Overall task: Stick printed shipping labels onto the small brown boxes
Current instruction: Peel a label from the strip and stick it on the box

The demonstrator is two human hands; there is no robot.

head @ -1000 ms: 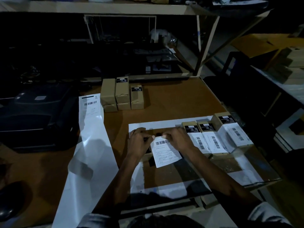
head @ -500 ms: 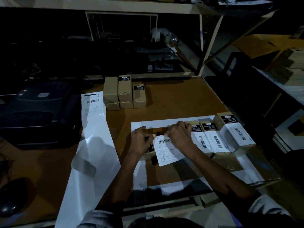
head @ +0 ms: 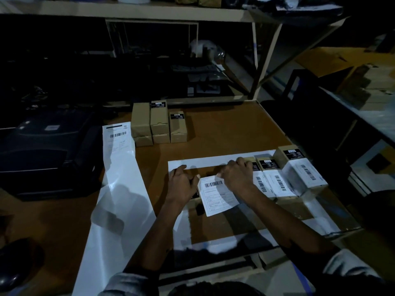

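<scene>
Dimly, brown worktable point(head: 224, 129) under a pale shelf frame point(head: 255, 54).

bare forearms, pale grey sleeves point(head: 350, 268) pushed up.

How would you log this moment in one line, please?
step: label on box | both hands hold shipping label | labelled boxes right of it

No legible text anywhere. Barcodes only: on the shipping label point(head: 220, 194), the label strip point(head: 118, 138), and the labelled boxes point(head: 280, 181). Black box stickers point(head: 158, 104) too blurred to read.
</scene>
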